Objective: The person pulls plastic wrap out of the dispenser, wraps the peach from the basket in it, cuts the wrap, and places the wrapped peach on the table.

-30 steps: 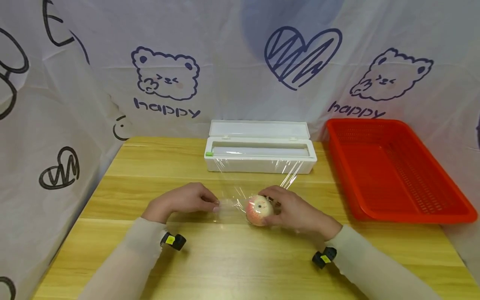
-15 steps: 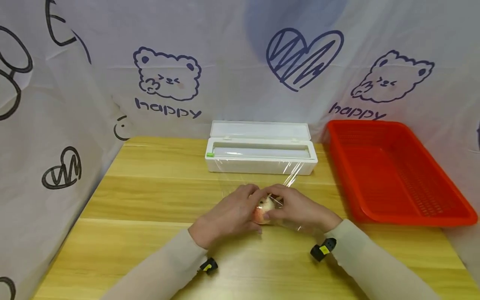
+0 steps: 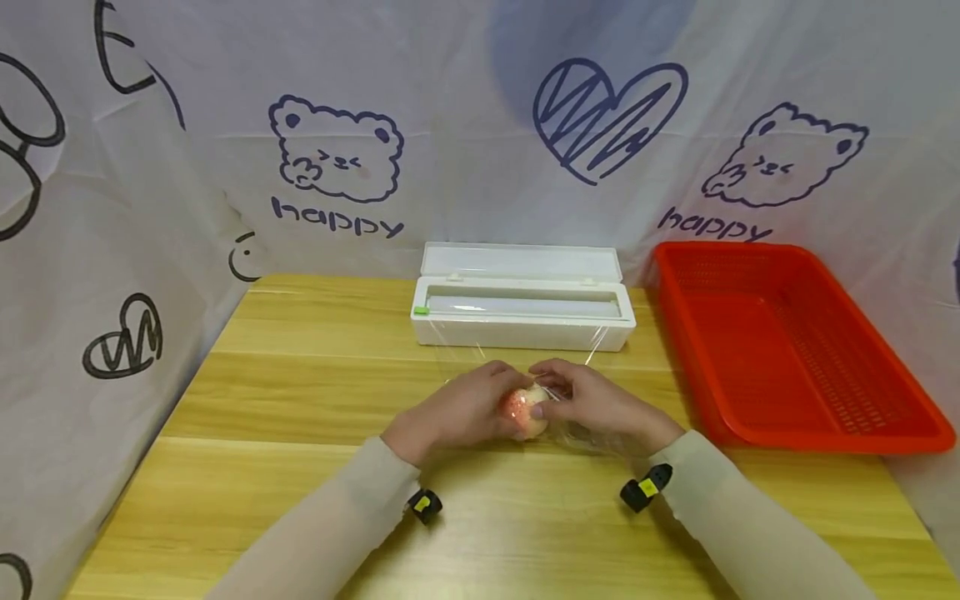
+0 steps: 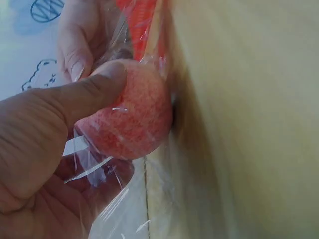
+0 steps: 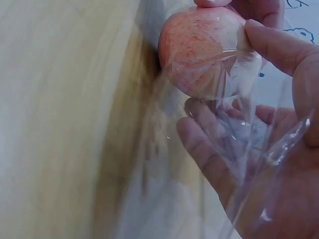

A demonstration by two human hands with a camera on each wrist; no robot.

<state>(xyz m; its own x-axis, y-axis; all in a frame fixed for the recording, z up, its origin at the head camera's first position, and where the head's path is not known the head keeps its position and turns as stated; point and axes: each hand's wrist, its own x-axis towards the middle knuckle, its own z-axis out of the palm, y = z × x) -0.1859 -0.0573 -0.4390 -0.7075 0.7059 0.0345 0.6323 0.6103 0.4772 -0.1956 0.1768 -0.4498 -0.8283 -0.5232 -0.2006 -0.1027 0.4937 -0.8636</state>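
Note:
A red-and-cream apple (image 3: pixel 523 411), glossy with clear cling film (image 5: pixel 239 129), sits between both hands over the middle of the table. My left hand (image 3: pixel 468 407) holds its left side; in the left wrist view the thumb (image 4: pixel 94 92) presses on the skin of the apple (image 4: pixel 134 119). From the other side my right hand (image 3: pixel 600 407) grips it, thumb on the pale side and fingers curled round below, with film bunched across the palm. Film runs back from the apple to a white cling film box (image 3: pixel 522 332), whose lid stands up over the roll (image 3: pixel 525 306).
At the right stands a red plastic basket (image 3: pixel 720 392) with perforated sides. The wooden table (image 3: pixel 300 358) ends at a white printed cloth (image 3: pixel 465 150) hanging behind and at the left.
My left hand has moved right from the loose film edge onto the apple. The apple has turned so its dimple no longer faces up. The right hand stays at its side, pulling film closer around it.

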